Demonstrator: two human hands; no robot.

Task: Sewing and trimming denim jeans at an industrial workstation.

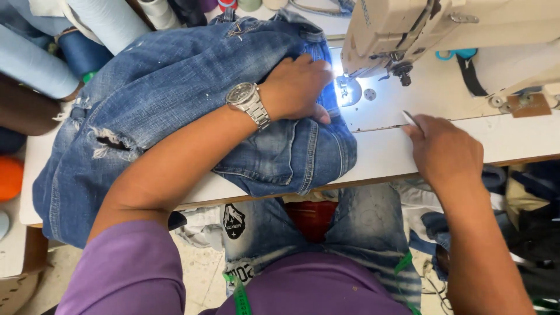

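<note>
The jeans [175, 105] lie heaped on the sewing table [396, 151], spread left of the sewing machine [408, 29], with a folded edge pushed up to the lit needle plate [349, 91] under the machine's head. They look like thick, soft denim: heavy for cloth, limp in the folds, stiff along the seams and waistband, and probably not slippery on the table. A torn patch [111, 143] frays on the part farthest left of the machine, so that spot likely gives way if pulled; the stitched seams nearer the machine seem the firmest places to take hold. The left hand [297, 87] presses flat on the bunched denim just left of the needle plate, fingers curled over the fold, pinning rather than gripping. The right hand [440, 151] rests on the table in front of the machine, apart from the jeans, fingers closed around a small thin metal tool [410, 118]. Thread cones [87, 35] stand well left of the machine.
</note>
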